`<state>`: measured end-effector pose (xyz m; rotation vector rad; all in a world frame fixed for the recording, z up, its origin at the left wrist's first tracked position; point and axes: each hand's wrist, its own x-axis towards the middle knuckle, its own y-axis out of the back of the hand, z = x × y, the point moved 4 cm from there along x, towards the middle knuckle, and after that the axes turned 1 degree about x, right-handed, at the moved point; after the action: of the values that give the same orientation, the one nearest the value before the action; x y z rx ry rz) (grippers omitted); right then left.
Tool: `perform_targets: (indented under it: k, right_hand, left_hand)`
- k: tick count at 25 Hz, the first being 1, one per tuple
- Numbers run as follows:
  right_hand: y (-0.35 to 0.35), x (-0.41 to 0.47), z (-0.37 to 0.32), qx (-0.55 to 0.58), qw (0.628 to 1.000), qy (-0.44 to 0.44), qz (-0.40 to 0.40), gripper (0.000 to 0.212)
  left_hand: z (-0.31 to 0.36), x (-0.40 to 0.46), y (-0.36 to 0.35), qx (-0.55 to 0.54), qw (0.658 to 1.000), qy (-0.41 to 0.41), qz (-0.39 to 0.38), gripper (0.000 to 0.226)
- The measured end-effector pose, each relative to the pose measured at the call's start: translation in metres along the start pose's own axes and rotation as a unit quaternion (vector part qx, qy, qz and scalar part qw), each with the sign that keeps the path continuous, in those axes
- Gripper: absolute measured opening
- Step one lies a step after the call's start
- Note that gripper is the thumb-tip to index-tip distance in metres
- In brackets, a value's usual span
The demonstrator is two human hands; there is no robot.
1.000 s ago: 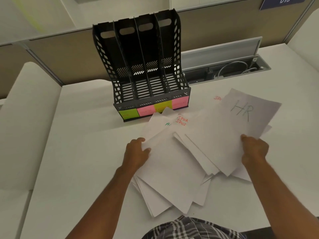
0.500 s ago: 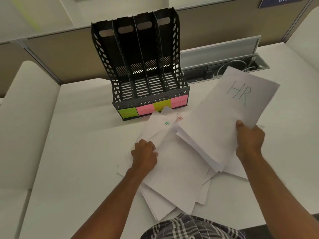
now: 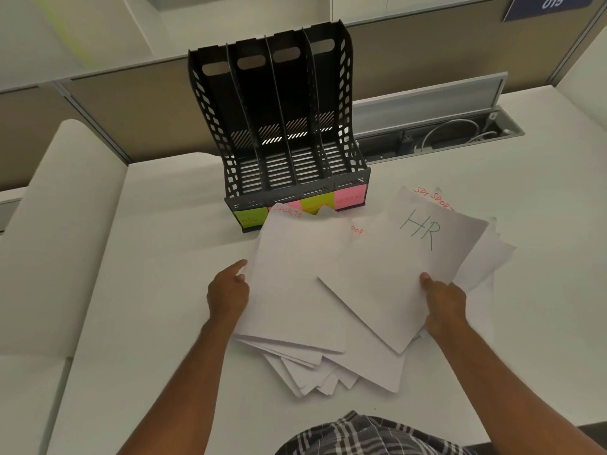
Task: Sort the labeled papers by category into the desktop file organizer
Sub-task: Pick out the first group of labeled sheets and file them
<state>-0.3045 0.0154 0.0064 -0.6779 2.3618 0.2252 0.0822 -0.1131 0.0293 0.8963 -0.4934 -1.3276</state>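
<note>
A black file organizer (image 3: 282, 126) with several empty slots stands at the back of the desk, green and pink sticky labels along its front. A loose pile of white papers (image 3: 328, 366) lies before it. My right hand (image 3: 443, 303) pinches the sheet marked "HR" (image 3: 394, 274) by its near edge, thumb on top. My left hand (image 3: 228, 292) grips the left edge of a sheet marked "SPORTS" (image 3: 295, 274), which is lifted and overlaps the organizer's labels. More "SPORTS" sheets (image 3: 433, 195) peek out behind.
The white desk (image 3: 147, 290) runs to a partition wall at the back. An open cable tray (image 3: 443, 139) with wires lies to the right of the organizer. My plaid shirt (image 3: 368, 435) shows at the bottom edge.
My left hand has moved left and taken the edge of the "SPORTS" sheet, lifting it. The "HR" sheet in my right hand has come down from its raised position.
</note>
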Motion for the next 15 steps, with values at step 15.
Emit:
perform_targets:
  k: [15]
  right_hand:
    - [0.018,0.01,-0.013,0.105,0.992,0.057,0.032,0.04]
  left_hand:
    - [0.068,-0.042,-0.035,-0.096,0.933,-0.344,-0.029,0.011]
